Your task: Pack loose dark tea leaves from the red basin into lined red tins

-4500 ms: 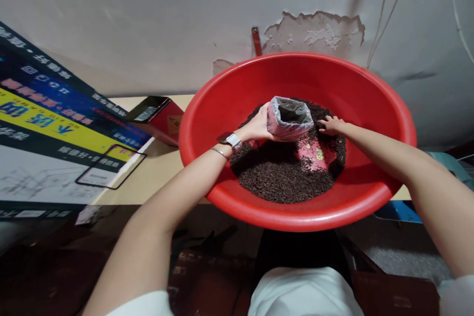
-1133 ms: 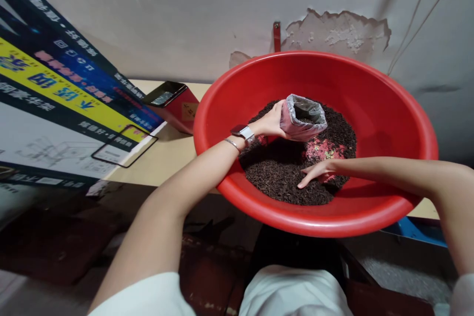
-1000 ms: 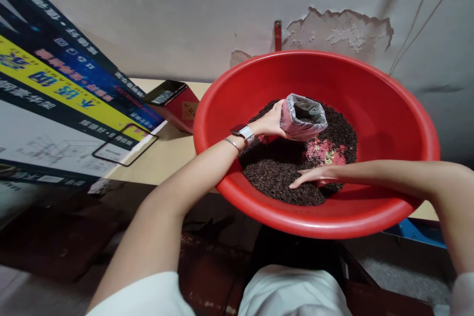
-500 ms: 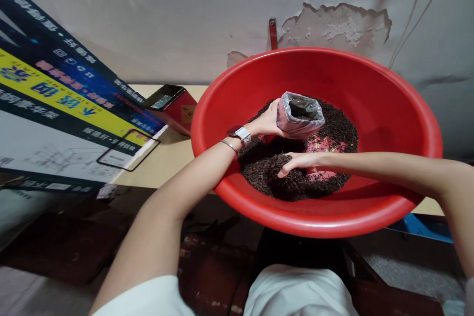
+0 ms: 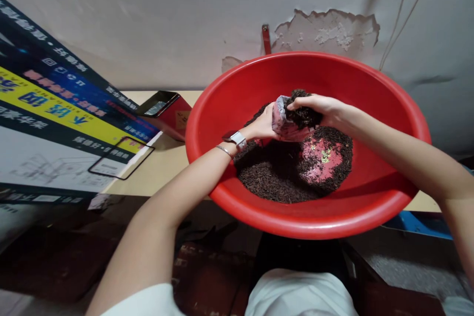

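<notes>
A large red plastic basin [image 5: 377,177] holds a bed of dark, dry tea leaves [image 5: 266,182], with the pink-and-gold bottom showing through at the right. My left hand [image 5: 261,123], a watch on its wrist, grips a pinkish clear plastic bag [image 5: 291,133] by its left side above the leaves; the bag's mouth faces up. Over that mouth, my right hand [image 5: 322,106] is closed round a clump of the same dark tea leaves [image 5: 303,111]. Its fingers are partly hidden by the clump.
Left of the basin stands an open dark-and-red box [image 5: 172,113] with a clear liner inside. A large printed carton [image 5: 66,113] with a wire handle [image 5: 122,158] leans at the far left. Behind is a wall [image 5: 148,24] with peeling paint; the basin rests on a pale tabletop [image 5: 163,168].
My right hand has risen from the tea leaves in the basin to the bag's mouth, carrying a clump. My left hand still holds the bag in about the same place.
</notes>
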`<state>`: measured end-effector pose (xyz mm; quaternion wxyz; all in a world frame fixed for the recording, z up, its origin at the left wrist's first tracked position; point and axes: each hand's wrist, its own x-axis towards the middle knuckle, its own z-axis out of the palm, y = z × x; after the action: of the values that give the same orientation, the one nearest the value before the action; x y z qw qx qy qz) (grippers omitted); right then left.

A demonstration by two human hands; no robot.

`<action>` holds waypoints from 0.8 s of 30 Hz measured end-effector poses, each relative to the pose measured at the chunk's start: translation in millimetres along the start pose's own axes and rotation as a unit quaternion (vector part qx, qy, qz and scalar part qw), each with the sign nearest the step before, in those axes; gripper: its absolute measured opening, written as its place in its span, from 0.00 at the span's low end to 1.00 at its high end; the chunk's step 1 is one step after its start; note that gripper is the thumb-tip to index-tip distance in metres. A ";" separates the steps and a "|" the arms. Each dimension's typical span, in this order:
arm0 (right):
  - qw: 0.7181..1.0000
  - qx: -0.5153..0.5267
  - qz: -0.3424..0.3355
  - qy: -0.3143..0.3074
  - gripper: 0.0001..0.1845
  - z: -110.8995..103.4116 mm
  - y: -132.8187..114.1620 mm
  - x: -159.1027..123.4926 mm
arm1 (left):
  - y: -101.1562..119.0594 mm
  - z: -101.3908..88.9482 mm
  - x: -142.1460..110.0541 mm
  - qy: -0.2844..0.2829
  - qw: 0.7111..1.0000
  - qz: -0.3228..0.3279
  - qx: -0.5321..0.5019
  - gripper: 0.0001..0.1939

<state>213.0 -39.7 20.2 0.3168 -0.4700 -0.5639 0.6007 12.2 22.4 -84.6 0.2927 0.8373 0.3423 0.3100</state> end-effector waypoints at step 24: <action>0.858 -0.469 0.178 0.111 0.12 -86.5 100.2 44.1 | 4.2 -2.5 -3.1 -0.011 0.999 -0.035 -0.001 0.71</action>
<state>291.9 16.9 -79.9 0.0073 -0.7185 -0.6469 0.2553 10.2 18.2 -81.1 0.3082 0.8278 0.3681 0.2904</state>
